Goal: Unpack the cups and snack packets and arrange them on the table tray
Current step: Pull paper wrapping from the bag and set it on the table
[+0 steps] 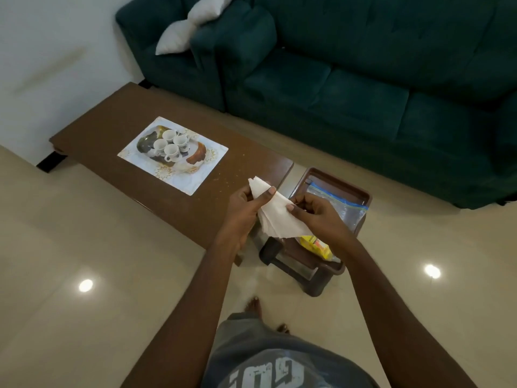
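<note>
Centrally, head view: left hand [242, 204] and right hand [313, 212] both pinch a white folded paper sheet [275, 217].
Cups: four white ceramic cups [170, 145] on patterned rectangular tray [195, 175], ten o'clock of hands.
Snack: yellow snack packet [317, 246] on brown plastic stool [330, 268], five o'clock.

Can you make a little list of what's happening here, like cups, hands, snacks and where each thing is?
cups: four white cups, upright, clustered on the patterned tray
tray place: on the brown coffee table
left hand: gripping a stack of white paper napkins
right hand: pinching the same napkins
snack: yellow packet on the small brown stool, not on the tray yet
also on stool: clear zip bag
behind: dark green sofa
</note>
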